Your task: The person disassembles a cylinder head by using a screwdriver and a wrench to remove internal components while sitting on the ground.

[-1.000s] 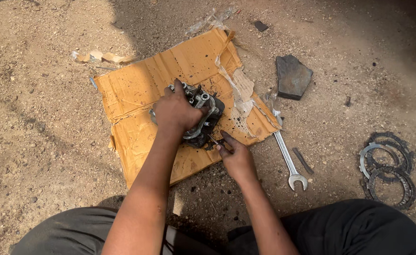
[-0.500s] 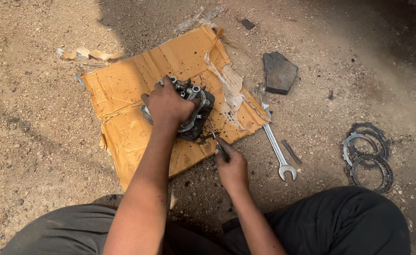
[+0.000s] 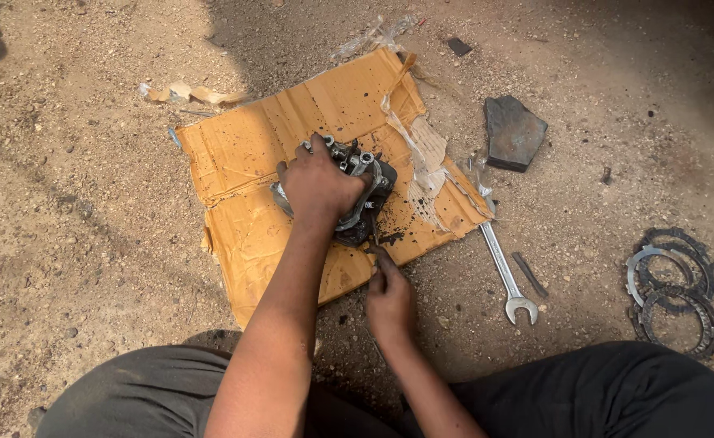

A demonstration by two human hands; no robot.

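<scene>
Greasy grey metal engine part (image 3: 365,195) sits on the torn brown cardboard sheet (image 3: 243,154) over sandy ground; your left hand (image 3: 318,185) clamps its top. Your right hand (image 3: 389,298) rests at the cardboard's near edge, fingers curled; whether it holds anything, you cannot tell; 1 silver open-ended spanner (image 3: 503,268) lies just beside.

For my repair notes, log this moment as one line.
left hand: gripping metal engine part on cardboard | right hand: fingertips at cardboard's near edge, contents unclear | wrench, ring plates: on ground, right

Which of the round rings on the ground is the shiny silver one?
The silver ring, lying leftmost in the pile on the right. The other toothed rings around it are dark grey.
</scene>
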